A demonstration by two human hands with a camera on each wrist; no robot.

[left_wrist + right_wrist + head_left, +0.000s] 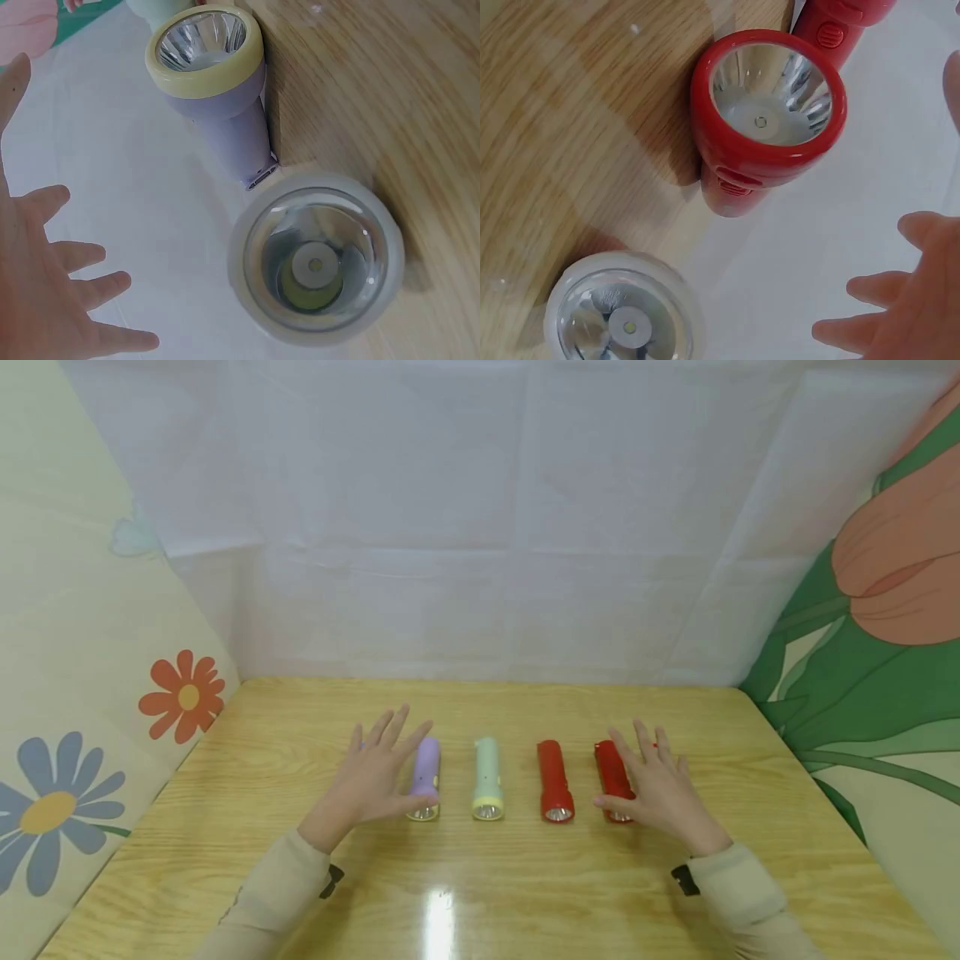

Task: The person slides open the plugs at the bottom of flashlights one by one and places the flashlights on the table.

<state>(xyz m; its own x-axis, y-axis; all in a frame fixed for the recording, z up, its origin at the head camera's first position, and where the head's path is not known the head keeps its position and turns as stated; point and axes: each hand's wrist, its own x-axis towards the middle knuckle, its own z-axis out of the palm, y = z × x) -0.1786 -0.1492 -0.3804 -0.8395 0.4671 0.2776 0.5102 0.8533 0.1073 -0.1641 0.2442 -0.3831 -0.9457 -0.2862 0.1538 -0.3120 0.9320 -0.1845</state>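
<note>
A row of flashlights lies on the wooden table, lenses toward me. In the head view, my left hand, fingers spread, hovers beside and partly over the purple flashlight. The mint-green flashlight and a red flashlight lie between my hands. With its fingers splayed, my right hand partly covers a second red flashlight. The left wrist view shows a pale-rimmed flashlight near the purple one; the right wrist view has another pale-rimmed flashlight. Both are mostly hidden by my hands from above.
The light wood table runs back to a white cloth. Flower-printed panels stand along the left and right sides. Dark straps show at both wrists.
</note>
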